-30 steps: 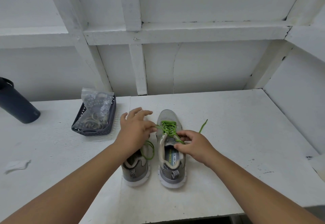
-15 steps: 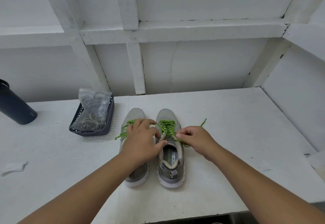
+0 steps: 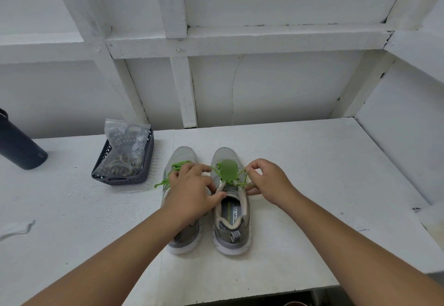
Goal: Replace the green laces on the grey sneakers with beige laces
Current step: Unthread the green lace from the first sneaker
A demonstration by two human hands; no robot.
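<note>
Two grey sneakers stand side by side on the white table, toes pointing away. The right sneaker (image 3: 231, 224) carries blurred green laces (image 3: 227, 173) over its tongue. My right hand (image 3: 269, 183) pinches a strand of that lace at the shoe's right side. My left hand (image 3: 192, 192) lies over the left sneaker (image 3: 181, 159), hiding its middle, fingers curled toward the lace at the right shoe's left side; its thumb touches that shoe's collar. The left shoe's green lace (image 3: 163, 183) trails out to the left. Beige laces (image 3: 120, 163) lie coiled in a bag in the basket.
A dark mesh basket (image 3: 146, 161) with a clear plastic bag stands left of the shoes. A dark bottle (image 3: 19, 144) lies at the far left. A scrap of white paper (image 3: 14, 227) lies near the left edge. White walls enclose the table at the back and right.
My right hand has moved out to the right, pulling the lace sideways. My left hand has shifted slightly right and toward me over the left sneaker.
</note>
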